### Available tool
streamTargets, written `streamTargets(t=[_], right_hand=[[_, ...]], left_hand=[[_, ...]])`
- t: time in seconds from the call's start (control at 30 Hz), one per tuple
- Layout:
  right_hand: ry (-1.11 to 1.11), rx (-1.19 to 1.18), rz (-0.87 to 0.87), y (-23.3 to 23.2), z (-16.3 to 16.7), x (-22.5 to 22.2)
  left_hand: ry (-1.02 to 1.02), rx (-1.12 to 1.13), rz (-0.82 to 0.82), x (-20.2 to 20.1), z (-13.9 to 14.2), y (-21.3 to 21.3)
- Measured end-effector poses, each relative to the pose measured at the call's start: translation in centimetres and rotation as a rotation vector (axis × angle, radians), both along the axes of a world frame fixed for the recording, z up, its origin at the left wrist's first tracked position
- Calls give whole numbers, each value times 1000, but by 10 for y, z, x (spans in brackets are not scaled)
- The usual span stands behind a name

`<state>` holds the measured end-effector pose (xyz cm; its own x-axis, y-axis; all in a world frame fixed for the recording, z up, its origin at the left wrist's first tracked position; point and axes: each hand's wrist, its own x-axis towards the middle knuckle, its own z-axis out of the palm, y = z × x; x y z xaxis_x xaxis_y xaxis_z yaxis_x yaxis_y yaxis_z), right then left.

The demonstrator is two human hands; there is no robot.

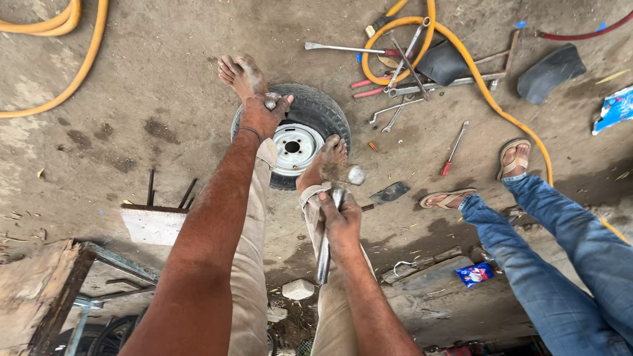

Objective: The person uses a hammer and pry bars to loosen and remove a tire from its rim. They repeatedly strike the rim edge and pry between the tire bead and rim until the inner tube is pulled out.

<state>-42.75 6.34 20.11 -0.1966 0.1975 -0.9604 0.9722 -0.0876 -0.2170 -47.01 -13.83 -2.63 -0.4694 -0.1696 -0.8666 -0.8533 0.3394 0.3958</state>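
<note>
View from the head camera, looking down on a concrete floor (165, 79). A small tyre (323, 109) on a white wheel rim (295, 148) lies flat on the floor, and the person's two bare feet rest on the tyre's edges, one at its far left, one at its near right. The left hand (262, 113) is closed around the top of a metal bar (271, 103) held at the tyre's upper left edge; only the bar's grey end shows above the fist. The right hand (341, 221) is wrapped tightly around the metal handle of a hammer (337, 181), whose head sits just above the right foot, near the tyre's right side.

To the right of the tyre, a scatter of tools lies on the floor: a tyre lever (343, 48), several spanners (395, 109) and a red-handled screwdriver (454, 149). A yellow hose (461, 56) loops around them and runs off to the right. A piece of black rubber (550, 69) lies beyond the hose. At right stand the legs of another person in blue jeans (547, 264) and sandals (448, 196). A white block (153, 225) lies at lower left of the tyre.
</note>
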Motion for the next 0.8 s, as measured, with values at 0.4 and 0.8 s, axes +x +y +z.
streamTargets(t=[0.4, 0.8], right_hand=[[420, 55, 516, -29, 12, -40], [510, 0, 810, -98, -8, -53]], left_hand=[[197, 21, -95, 48, -13, 4], [215, 71, -54, 67, -14, 19]])
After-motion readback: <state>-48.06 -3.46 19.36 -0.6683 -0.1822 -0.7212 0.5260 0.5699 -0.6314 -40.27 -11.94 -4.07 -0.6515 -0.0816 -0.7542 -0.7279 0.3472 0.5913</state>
